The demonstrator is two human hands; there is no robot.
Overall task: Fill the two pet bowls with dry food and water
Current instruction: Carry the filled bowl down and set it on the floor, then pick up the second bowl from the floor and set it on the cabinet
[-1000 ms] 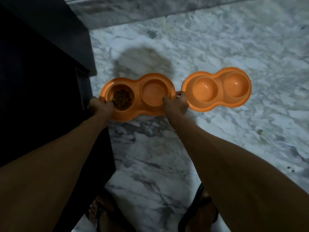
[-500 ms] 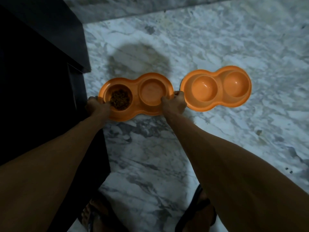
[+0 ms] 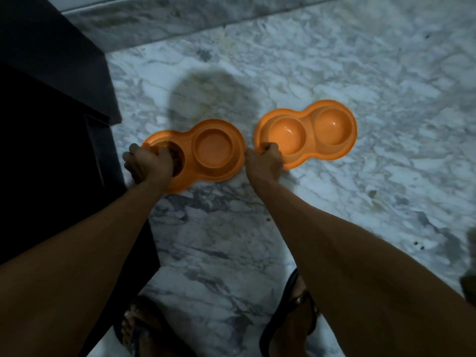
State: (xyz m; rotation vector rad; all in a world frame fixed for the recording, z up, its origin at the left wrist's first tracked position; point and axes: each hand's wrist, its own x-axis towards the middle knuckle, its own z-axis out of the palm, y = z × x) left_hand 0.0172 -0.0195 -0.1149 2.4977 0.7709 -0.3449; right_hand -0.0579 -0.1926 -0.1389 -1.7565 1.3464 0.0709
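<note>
The left hand (image 3: 148,164) holds the end of the left double bowl (image 3: 213,150), half hiding its dry food (image 3: 178,158), while the right hand (image 3: 264,161) curls at the gap before the right double bowl (image 3: 309,132), its grip impossible to tell.

Two orange plastic feeders, each moulded as a figure-of-eight with two round wells, are seen on the marble floor (image 3: 231,240) beside the dark cabinet (image 3: 51,86). The nearer feeder (image 3: 213,150) is placed just beside the cabinet, its length running away from it. Brown dry food (image 3: 177,158) is held in its cabinet-side well; the other well is bare. It is gripped at its cabinet-side end by the left hand (image 3: 148,163) and pinched at the other end by the right hand (image 3: 264,161); whether it is lifted cannot be told. The farther feeder (image 3: 306,134) is laid flat just beyond it, ends almost touching, both glossy wells bare.
</note>
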